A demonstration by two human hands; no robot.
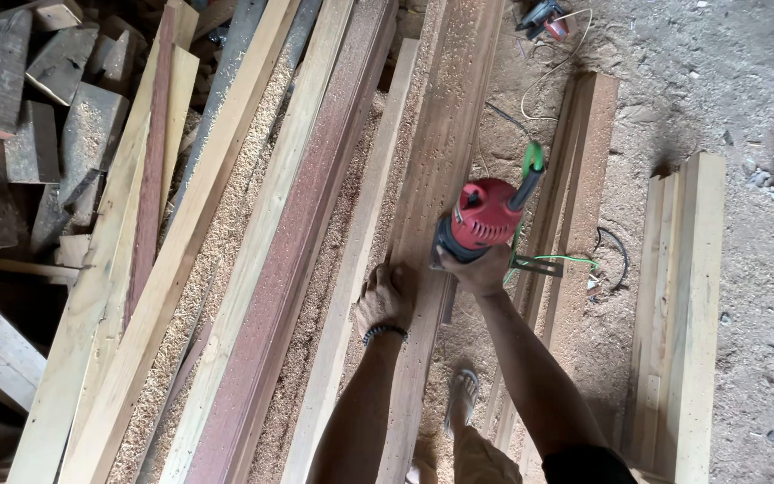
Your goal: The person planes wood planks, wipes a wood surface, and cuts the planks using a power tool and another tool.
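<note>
Your right hand is clamped around the red, round-bodied electric trimmer, which sits on the long, reddish-brown grooved wooden plank. Your left hand lies flat, fingers together, pressing that plank just beside the tool. Sawdust covers the plank's far stretch; judging by this, that length looks worked, and the near end by your foot remains.

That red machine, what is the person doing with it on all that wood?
A person stands over a long wooden plank lying among other boards and sawdust. Their right hand grips a red power tool set on the plank, its green-ended cord running off behind. Their left hand presses flat on the same plank beside it. Sawdust covers the boards around.
</note>
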